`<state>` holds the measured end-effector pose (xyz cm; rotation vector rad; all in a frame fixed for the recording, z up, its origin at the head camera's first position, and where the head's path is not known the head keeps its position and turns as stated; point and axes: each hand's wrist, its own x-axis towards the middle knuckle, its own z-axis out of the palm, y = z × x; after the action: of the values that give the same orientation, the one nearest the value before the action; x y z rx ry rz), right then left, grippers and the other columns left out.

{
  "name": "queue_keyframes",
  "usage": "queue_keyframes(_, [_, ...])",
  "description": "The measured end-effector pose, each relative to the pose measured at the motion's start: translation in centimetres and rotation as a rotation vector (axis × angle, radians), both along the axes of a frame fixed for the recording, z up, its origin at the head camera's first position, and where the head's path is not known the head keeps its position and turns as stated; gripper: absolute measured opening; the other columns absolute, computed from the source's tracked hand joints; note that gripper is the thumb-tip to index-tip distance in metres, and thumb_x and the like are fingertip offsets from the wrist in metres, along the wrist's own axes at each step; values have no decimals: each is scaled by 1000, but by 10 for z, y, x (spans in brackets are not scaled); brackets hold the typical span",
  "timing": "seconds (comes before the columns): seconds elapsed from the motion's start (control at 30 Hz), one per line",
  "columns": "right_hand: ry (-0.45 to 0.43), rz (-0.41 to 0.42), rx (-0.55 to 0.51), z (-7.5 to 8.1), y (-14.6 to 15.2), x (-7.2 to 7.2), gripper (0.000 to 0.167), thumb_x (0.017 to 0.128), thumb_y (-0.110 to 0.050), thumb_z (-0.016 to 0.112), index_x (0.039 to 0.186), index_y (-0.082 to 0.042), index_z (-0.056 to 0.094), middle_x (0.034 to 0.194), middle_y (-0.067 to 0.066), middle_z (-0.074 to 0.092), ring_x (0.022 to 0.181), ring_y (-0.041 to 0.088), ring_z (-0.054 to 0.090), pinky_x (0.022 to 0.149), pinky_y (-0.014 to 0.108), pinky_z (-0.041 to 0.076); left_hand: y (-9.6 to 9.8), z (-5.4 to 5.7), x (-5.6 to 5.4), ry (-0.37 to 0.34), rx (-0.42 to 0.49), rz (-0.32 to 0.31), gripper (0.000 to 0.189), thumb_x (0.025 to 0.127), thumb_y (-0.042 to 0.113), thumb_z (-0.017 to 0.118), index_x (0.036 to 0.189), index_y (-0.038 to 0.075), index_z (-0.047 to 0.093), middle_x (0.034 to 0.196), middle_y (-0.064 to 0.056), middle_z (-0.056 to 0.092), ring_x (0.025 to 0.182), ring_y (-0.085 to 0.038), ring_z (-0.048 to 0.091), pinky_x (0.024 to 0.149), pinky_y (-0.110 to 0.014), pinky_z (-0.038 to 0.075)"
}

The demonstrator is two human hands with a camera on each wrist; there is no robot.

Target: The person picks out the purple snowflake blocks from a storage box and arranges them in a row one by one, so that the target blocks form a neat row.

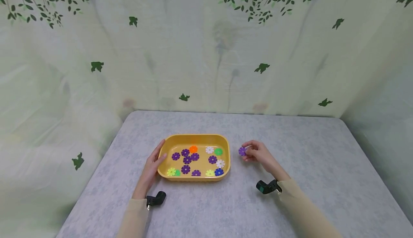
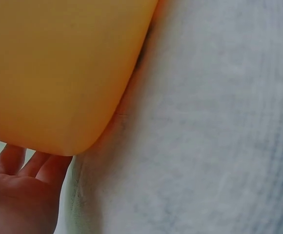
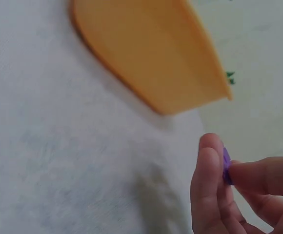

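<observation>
Currently, a purple flower-shaped piece (image 1: 242, 151) is being pinched between the thumb and fingertips of the right hand (image 1: 260, 156), right of centre in the head view and apart from a yellow tray (image 1: 193, 179). In the right wrist view, the piece is being shown nearly edge-on at the lower right, much of it being covered by the fingers clamped on it; the tray is being cut off by the top edge.

The tray's left end, near the middle of the head view, is being gripped by the left hand (image 1: 152, 166) — the thumb is being laid at the rim, the other fingers against the outer wall. In the left wrist view, those fingertips are being hidden behind the tray, which is being cropped at the upper left.

Inside the tray, loose pieces are being seen lying in several colours. At its lower edge, a second purple piece (image 1: 196, 173) is being partly hidden by the near wall. Whether a small green piece (image 1: 177, 172) is being overlapped by the yellow piece (image 1: 171, 172) beside it or merely touched cannot be told. Both beige sleeves (image 1: 132, 218) are being cut off by the bottom of the frame.
</observation>
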<state>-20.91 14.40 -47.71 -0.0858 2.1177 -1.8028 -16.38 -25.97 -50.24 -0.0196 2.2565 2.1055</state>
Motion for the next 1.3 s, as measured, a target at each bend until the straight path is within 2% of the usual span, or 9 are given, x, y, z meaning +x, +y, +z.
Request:
queue_keyframes(0.2, [-20, 12, 34, -17, 9, 2, 28, 93, 6, 45, 119, 14, 51, 91, 19, 63, 70, 21, 67, 68, 33, 58, 1, -2, -1, 1, 7, 4, 56, 102, 19, 47, 153, 20, 25, 158, 4, 19, 144, -15, 13, 113, -35, 21])
queue_keyframes(0.33, [-7, -2, 106, -24, 6, 4, 26, 93, 6, 47, 118, 11, 55, 88, 17, 65, 69, 21, 67, 65, 31, 58, 2, -3, 0, 3, 9, 15, 56, 102, 19, 47, 153, 21, 25, 158, 4, 19, 144, -15, 12, 114, -38, 19])
queue_keyframes(0.5, [17, -29, 223, -26, -1, 7, 23, 92, 4, 51, 113, 5, 61, 88, 12, 65, 67, 20, 66, 62, 31, 58, 2, -4, 0, 6, 10, 30, 55, 102, 19, 47, 153, 20, 26, 157, 4, 19, 144, -15, 12, 115, -39, 17])
queue_keyframes(0.63, [49, -42, 254, -20, -5, 7, 21, 93, 1, 51, 111, 3, 62, 90, 12, 64, 65, 19, 64, 61, 31, 57, 2, -5, 0, 1, 15, 37, 55, 102, 20, 47, 153, 20, 27, 157, 4, 20, 144, -15, 12, 115, -40, 16])
queue_keyframes(0.73, [75, -55, 194, -12, -8, 5, 21, 94, -1, 51, 111, 5, 62, 95, 18, 61, 66, 21, 65, 62, 33, 58, 2, -5, 0, -5, 21, 45, 55, 102, 20, 47, 153, 21, 27, 157, 4, 21, 144, -15, 13, 115, -39, 17])
queue_keyframes(0.87, [95, -30, 61, 4, -17, 3, 27, 97, -8, 51, 117, 8, 58, 105, 27, 56, 75, 23, 66, 70, 35, 58, 3, -4, 1, -10, 23, 58, 54, 102, 20, 47, 152, 22, 28, 157, 5, 22, 143, -14, 14, 115, -38, 17])
queue_keyframes(1.07, [88, 53, -78, 26, -44, 2, 32, 98, -11, 51, 123, 9, 53, 113, 27, 54, 81, 25, 65, 76, 33, 57, 4, -3, 1, -12, 27, 69, 54, 101, 21, 48, 152, 23, 29, 156, 7, 23, 143, -12, 15, 115, -36, 18])
queue_keyframes(1.3, [40, 170, -132, 37, -82, 1, 36, 100, -14, 50, 127, 9, 49, 118, 29, 53, 85, 26, 64, 84, 42, 54, 4, -4, 1, -17, 24, 69, 54, 102, 23, 48, 152, 24, 29, 156, 8, 23, 143, -12, 15, 115, -35, 19])
